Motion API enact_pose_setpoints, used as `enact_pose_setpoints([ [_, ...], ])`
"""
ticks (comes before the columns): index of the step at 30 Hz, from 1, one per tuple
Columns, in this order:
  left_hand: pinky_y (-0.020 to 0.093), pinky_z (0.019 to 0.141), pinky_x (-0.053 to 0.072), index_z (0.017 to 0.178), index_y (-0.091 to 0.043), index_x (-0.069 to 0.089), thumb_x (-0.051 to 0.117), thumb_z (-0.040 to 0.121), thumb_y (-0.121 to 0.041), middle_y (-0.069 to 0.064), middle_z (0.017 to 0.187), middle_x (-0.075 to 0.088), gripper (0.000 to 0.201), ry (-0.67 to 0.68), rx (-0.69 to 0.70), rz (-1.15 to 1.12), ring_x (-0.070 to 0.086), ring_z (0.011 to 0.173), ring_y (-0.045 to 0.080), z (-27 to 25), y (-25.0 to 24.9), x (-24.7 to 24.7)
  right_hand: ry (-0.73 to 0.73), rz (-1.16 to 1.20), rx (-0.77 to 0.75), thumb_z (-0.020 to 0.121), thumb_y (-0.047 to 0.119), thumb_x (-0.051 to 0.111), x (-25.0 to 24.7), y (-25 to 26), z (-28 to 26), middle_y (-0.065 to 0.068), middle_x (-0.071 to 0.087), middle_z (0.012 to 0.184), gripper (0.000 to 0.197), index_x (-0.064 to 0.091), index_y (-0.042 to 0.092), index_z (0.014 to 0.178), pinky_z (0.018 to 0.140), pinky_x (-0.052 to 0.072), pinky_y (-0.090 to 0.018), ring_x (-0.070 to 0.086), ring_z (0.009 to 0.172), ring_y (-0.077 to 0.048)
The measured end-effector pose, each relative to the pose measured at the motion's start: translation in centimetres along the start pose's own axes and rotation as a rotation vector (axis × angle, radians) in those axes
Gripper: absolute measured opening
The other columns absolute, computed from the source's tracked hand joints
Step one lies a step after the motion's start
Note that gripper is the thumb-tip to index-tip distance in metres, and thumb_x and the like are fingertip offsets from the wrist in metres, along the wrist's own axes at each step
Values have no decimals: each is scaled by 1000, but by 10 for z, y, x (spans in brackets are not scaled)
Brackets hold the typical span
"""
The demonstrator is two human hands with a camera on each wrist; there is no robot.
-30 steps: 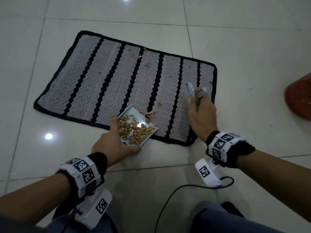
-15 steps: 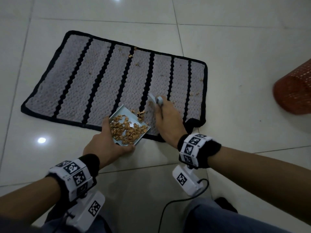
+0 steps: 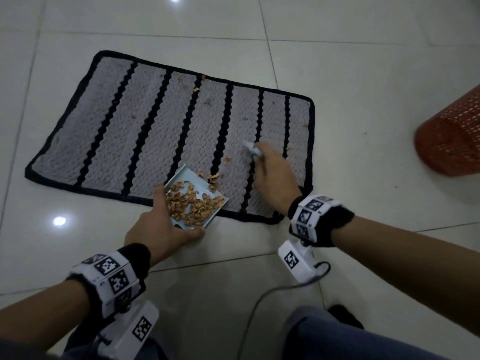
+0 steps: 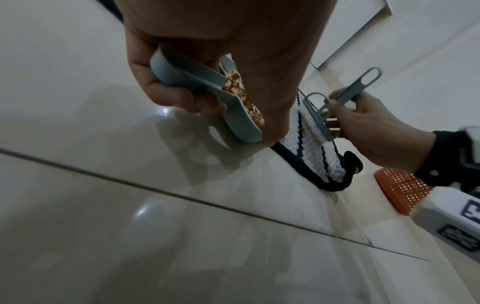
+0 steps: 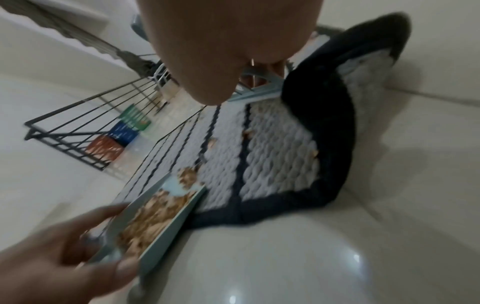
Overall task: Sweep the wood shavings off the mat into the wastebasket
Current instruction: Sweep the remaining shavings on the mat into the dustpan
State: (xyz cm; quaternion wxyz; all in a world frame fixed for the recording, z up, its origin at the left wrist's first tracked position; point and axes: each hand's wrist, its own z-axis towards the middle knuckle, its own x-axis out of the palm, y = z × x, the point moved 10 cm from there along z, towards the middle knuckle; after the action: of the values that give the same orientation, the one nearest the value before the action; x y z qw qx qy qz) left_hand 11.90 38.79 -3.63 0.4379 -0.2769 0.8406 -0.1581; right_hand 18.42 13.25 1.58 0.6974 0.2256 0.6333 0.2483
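A grey mat [image 3: 155,120] with black stripes lies on the tiled floor. My left hand [image 3: 161,224] grips a pale blue dustpan [image 3: 181,178] at the mat's near edge; its front lip rests on the mat. Brown wood shavings [image 3: 192,203] fill the pan, and a few more [image 3: 214,178] lie just beyond its lip. My right hand [image 3: 272,178] grips a small blue brush [image 4: 317,121] with its white bristles down on the mat, right of the pan. Scattered shavings [image 3: 197,88] remain near the mat's far edge. The orange mesh wastebasket [image 3: 452,136] stands at the right.
The mat's near right corner [image 5: 345,61] is folded up. A black metal rack [image 5: 85,127] holding coloured boxes stands beyond the mat's left end. A cable [image 3: 259,302] runs across the floor by my knees [image 3: 337,336].
My right hand with the brush swept left up to the dustpan, then drew back right and away across the mat. The left hand kept the dustpan in place.
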Motion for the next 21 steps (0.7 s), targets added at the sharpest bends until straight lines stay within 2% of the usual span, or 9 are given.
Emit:
enact_pose_setpoints([
  [3,39,81,55,148,-33,2,83,63,-59,8,122,62,120,1,-5,0,65,96,31,-1,0,1,60,107,-61,103,20,39,3,25,-4,2,50,74,17,51,10,108,55,31,-26,40,60,-11],
  [5,39,82,55,149,-33,2,83,63,-58,8,122,62,121,2,-6,-7,65,97,31,-1,0,1,-36,107,-17,105,25,35,-18,19,9,7,51,69,24,54,12,110,48,31,-20,43,54,-3],
  [7,38,85,54,151,-32,0,83,62,-59,8,125,62,124,5,-12,-6,64,101,31,0,2,1,-177,62,82,105,33,29,-49,-6,30,4,63,81,36,56,13,117,50,38,-18,53,61,-8],
  [8,38,86,53,151,-32,0,83,62,-59,8,126,61,125,6,-14,-4,64,102,31,1,3,1,-242,40,129,105,35,28,-64,-22,40,1,66,91,38,57,14,118,55,42,-21,56,70,-12],
  [10,39,87,54,152,-32,-1,83,60,-60,8,126,62,127,9,-14,-2,64,103,31,1,5,1,-326,-25,192,104,36,33,-88,-54,58,-8,65,98,34,55,13,116,65,42,-26,58,81,-19],
  [12,40,87,54,152,-33,0,83,60,-60,8,125,62,127,10,-10,-8,64,103,31,1,5,0,-274,-121,264,103,34,36,-88,-82,71,-18,64,96,32,50,10,119,63,38,-30,59,78,-26],
  [14,40,87,54,152,-33,0,83,60,-59,8,125,63,127,10,-5,-9,65,102,30,1,5,-1,-186,-182,264,104,31,36,-70,-84,72,-21,64,90,32,49,6,118,58,41,-34,60,74,-31],
  [16,40,87,54,151,-34,0,83,60,-60,8,124,63,126,12,-6,-12,65,101,30,1,5,0,-123,-158,165,105,28,36,-44,-61,61,-15,64,83,25,51,9,109,57,47,-38,59,68,-28],
  [21,39,84,55,150,-35,-1,83,61,-59,7,123,63,124,19,-16,-13,65,100,30,1,5,1,27,15,-10,103,19,37,2,9,15,-5,55,76,16,51,10,107,52,35,-28,46,60,-17],
])
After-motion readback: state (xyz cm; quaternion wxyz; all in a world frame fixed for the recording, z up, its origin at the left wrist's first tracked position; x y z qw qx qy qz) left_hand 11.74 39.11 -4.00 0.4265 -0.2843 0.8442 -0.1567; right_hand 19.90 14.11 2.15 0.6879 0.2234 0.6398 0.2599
